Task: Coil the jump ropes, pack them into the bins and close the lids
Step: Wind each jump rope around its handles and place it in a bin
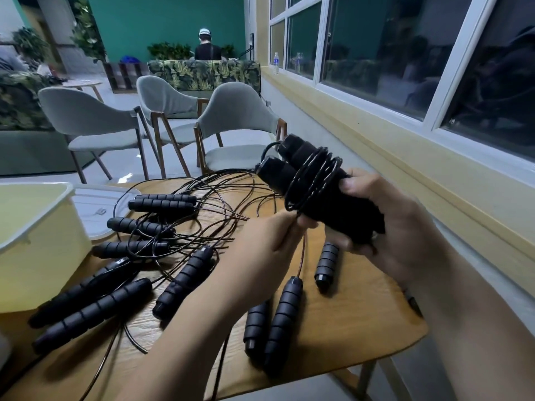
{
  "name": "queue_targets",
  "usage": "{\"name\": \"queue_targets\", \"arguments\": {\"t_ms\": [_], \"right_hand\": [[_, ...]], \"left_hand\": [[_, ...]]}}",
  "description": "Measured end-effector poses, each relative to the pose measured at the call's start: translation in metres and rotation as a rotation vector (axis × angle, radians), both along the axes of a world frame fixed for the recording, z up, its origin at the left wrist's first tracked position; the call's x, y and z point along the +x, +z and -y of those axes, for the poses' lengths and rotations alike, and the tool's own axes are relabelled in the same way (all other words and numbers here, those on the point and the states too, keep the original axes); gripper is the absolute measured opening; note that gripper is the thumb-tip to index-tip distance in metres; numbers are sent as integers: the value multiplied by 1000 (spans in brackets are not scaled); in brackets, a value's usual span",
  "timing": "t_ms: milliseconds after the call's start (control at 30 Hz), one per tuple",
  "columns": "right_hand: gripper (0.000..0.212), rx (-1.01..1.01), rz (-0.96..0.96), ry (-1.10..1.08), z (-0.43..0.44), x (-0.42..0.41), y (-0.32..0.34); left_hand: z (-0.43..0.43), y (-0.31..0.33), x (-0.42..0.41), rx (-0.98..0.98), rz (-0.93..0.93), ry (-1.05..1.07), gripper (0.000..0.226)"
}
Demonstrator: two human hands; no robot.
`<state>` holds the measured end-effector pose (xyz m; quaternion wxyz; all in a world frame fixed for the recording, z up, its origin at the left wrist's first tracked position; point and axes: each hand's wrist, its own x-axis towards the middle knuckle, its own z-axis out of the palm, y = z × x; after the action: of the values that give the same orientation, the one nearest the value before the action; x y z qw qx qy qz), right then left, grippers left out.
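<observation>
Head view | my right grip (385,227) clasps paired jump-rope handles (289,176) above the bench (362,319) | my left grip (260,244) pinches their cord (315,175), wound round them | other ropes (185,280) lie tangled beside the bin (37,250)

Lounge by a white-framed window (405,56)
Three grey upholstered chairs (234,111) stand beyond the light wooden desk (362,314); behind them, a leaf-patterned sofa (202,73) and a person in black (207,49); a clear bottle (276,63) on the sill.
</observation>
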<state>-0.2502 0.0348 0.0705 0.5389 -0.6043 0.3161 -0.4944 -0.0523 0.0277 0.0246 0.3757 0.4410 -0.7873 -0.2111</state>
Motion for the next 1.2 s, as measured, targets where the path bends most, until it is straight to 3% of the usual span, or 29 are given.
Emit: {"name": "queue_targets", "arguments": {"t_ms": [100, 267, 367, 533, 733, 867, 1200], "right_hand": [[24, -36, -22, -145, 5, 0, -3], [31, -131, -254, -338, 8, 2, -10], [21, -184, -434, -497, 10, -3, -15], [26, -211, -639, -652, 20, -11, -21], [15, -165, -821, -418, 17, -15, -19], [13, -136, -737, -120, 11, -9, -16], [31, 8, -654, 303, -1, -7, -8]], "left_hand": [[1, -3, -1, -9, 62, 8, 28], [5, -5, 6, -37, 163, 14, 20], [3, -3, 6, -31, 212, 18, 14], [-3, 8, 15, -77, 149, -5, 10], [0, 17, 32, -209, 22, 14, 9], [3, 20, 42, -228, -83, 51, 15], [7, 17, 55, -45, -244, -101, 19]]}}
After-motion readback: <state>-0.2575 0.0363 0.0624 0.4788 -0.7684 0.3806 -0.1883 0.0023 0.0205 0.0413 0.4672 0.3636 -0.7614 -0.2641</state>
